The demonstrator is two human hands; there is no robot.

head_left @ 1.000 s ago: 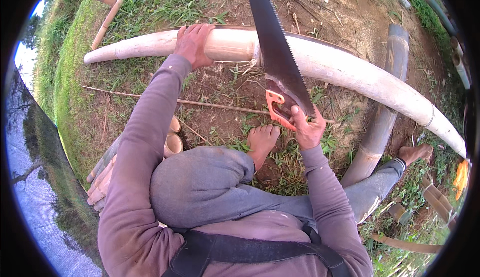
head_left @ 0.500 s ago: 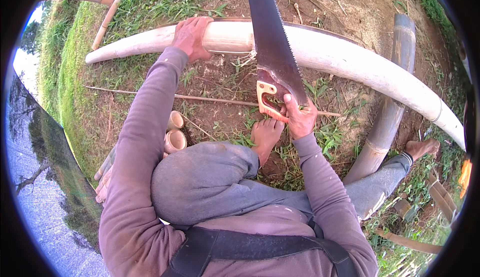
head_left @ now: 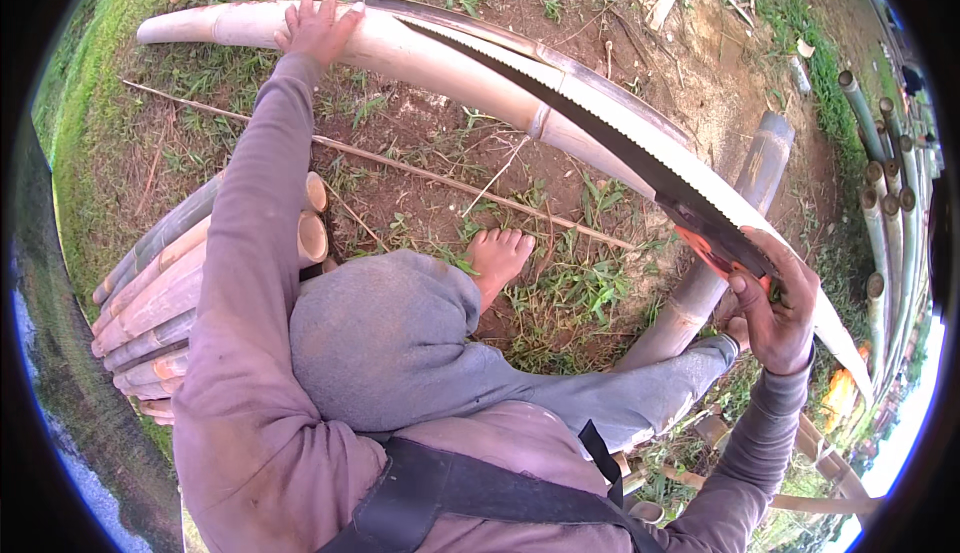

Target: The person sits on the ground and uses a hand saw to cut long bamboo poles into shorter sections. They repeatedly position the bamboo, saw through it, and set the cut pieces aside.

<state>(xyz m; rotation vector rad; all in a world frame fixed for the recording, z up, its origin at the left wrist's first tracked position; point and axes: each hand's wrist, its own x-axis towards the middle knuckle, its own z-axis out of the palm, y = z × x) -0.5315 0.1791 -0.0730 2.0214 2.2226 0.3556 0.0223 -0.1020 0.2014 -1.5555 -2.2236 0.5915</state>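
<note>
A long, pale bamboo pole (head_left: 430, 65) lies crosswise in front of me, curving down at the right through the lens. My left hand (head_left: 318, 29) grips it near its left end, fingers splayed over the top. In my right hand (head_left: 782, 303) is a handsaw (head_left: 612, 143), held by its orange handle (head_left: 697, 248), which the fingers partly hide. The dark blade slants along the pole, toothed edge facing away from me and tip pointing to the left hand. Whether the blade touches the pole, I cannot tell.
A dark bamboo length (head_left: 690, 298) lies under the pole at right. Stacked cut bamboo (head_left: 160, 293) sits at my left, and more poles (head_left: 880, 213) stand far right. A thin stick (head_left: 430, 171) crosses the ground before my bare foot (head_left: 497, 261).
My right hand has swung the saw right and toward me, tilting the blade from upright to slanting along the pole. The view has shifted right; my left hand stays on the pole.
</note>
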